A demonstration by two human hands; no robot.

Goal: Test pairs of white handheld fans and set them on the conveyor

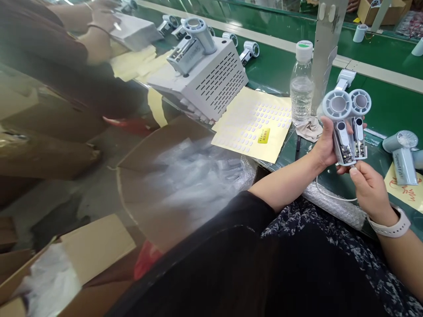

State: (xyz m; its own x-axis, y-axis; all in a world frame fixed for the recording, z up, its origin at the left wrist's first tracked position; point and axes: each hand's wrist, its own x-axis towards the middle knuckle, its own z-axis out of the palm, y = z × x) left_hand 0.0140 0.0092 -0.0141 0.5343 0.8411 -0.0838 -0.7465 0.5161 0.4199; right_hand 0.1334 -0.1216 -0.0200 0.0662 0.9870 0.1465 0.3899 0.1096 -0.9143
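My left hand [324, 147] is wrapped round two pale blue handheld fans [343, 141], held side by side with their round heads up. The open handle fronts show small circuit boards and a round cell end. At the base of the nearer fan, my right hand [370, 187] pinches the end of a white cable [333, 198], which loops below. Whether the plug is inside the fan cannot be made out. Another fan [344, 79] lies just behind the pair. To the right, a fan marked "Speed FAN" [403, 163] rests near a handwritten yellow paper [405, 189].
A water bottle [301, 88] stands by a metal post [325, 48]. Left of it are a yellow sticker sheet [257, 119] and a vented white box [221, 79] bearing a fan [191, 48]. Below is a carton of plastic bags [198, 180]. A co-worker's arm [99, 39] reaches in at upper left.
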